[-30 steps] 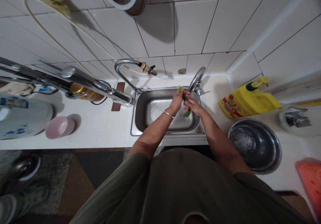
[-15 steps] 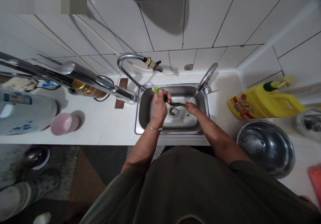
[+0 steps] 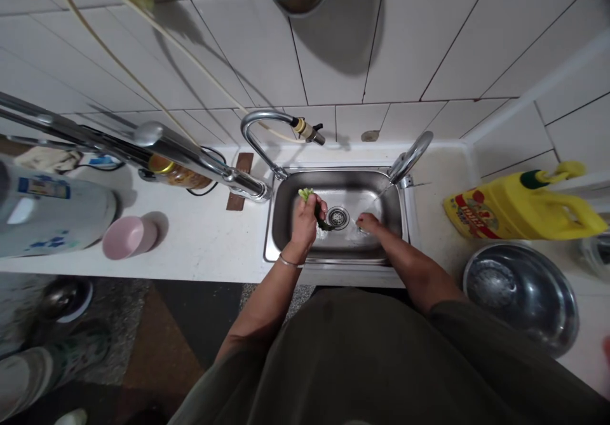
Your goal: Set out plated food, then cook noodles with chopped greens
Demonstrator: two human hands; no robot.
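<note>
My left hand is closed around a leafy green vegetable over the left half of the steel sink. Its pale green end sticks up above the fingers, and dark leaves hang down toward the drain. To the right of the drain, my right hand is curled shut, apart from the leaves. Whatever its fingers hold, if anything, is hidden. A thin stream of water falls from the right faucet behind that hand.
A second curved faucet with a hose nozzle rises at the sink's back left. Leftward stand a chrome pipe, a pink cup and a large pale container. Rightward are a yellow jug and a steel bowl.
The right hand has come away from the vegetable's leafy end, which now hangs from my left hand. The whole view has shifted slightly.
</note>
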